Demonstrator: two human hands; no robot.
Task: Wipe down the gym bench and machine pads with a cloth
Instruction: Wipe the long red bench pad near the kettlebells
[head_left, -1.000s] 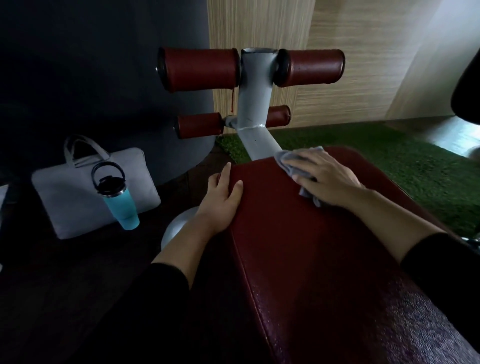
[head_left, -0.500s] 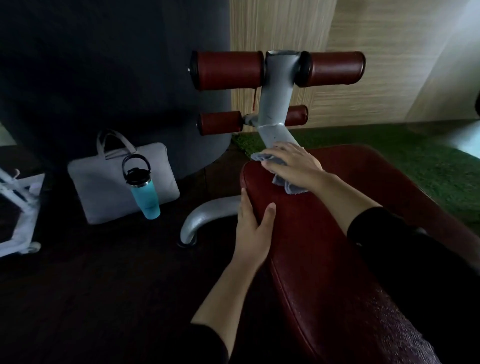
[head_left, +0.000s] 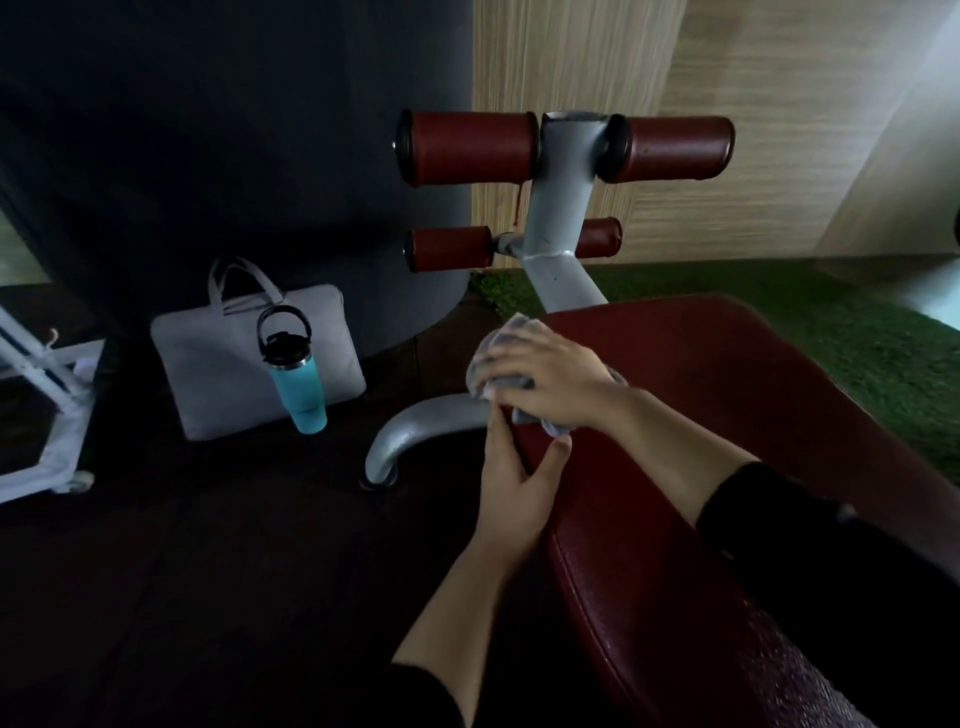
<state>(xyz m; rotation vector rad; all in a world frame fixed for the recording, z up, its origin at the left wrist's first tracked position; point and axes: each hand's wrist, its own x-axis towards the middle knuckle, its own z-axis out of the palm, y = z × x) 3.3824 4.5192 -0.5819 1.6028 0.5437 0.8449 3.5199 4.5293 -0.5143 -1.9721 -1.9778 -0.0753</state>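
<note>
One grey cloth (head_left: 503, 358) lies at the far left corner of the red bench pad (head_left: 727, 415), pressed under the right hand (head_left: 550, 379), whose fingers curl over it. Left hand (head_left: 511, 488) rests flat on the pad edge, fingers straight, holding nothing. Risk, I think: the cloth may slip off the corner, and the roller pads (head_left: 467, 148) get forgotten.

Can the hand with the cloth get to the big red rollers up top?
Probably yes. The right hand presses the cloth on the bench corner nearest the rollers, and nothing stands between. It may need a forward lean.
</note>
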